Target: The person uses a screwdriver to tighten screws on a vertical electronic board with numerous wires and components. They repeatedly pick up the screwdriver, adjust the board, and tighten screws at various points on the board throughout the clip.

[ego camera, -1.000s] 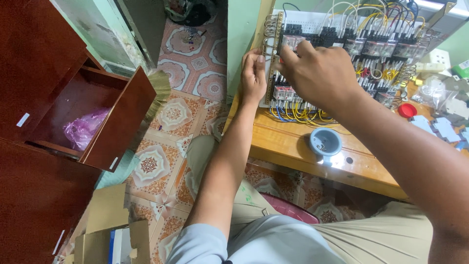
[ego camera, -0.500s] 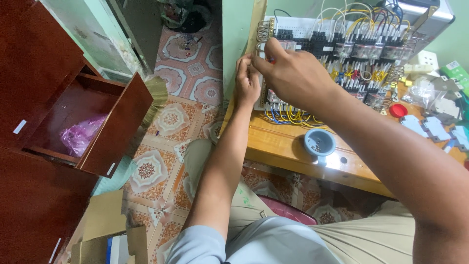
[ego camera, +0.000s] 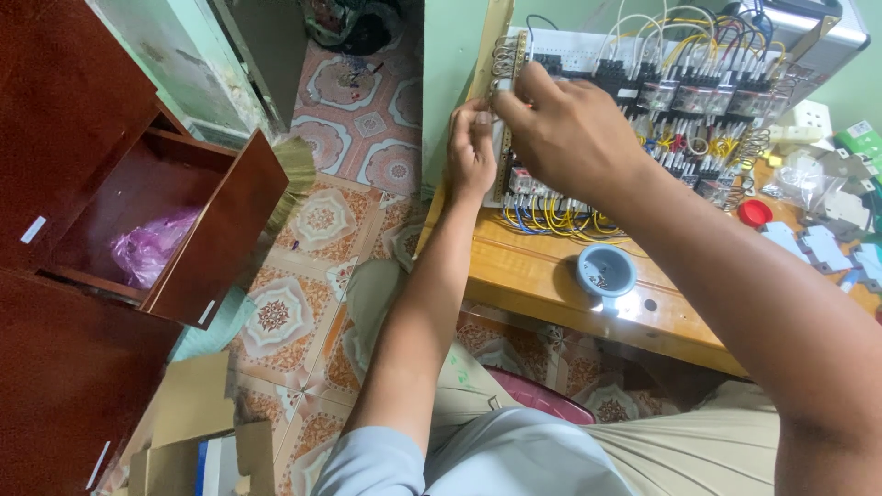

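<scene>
Our left hand [ego camera: 470,147] and right hand [ego camera: 562,129] pinch fittings on the left edge of the white upright wiring panel [ego camera: 661,101], at twelve o'clock above the wooden table [ego camera: 533,276]; steady, small finger movements serve best.

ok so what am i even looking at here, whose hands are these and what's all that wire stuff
A camera worn on a person's head looks down at their own two bare hands. The left hand and right hand meet at the left edge of an upright white wiring panel packed with black parts and yellow, white and blue wires. Whether either grip holds anything is hidden. The panel stands on a wooden table, beside a small round blue-grey cup and a red cap. A dark red wooden drawer stands open at left.
</scene>
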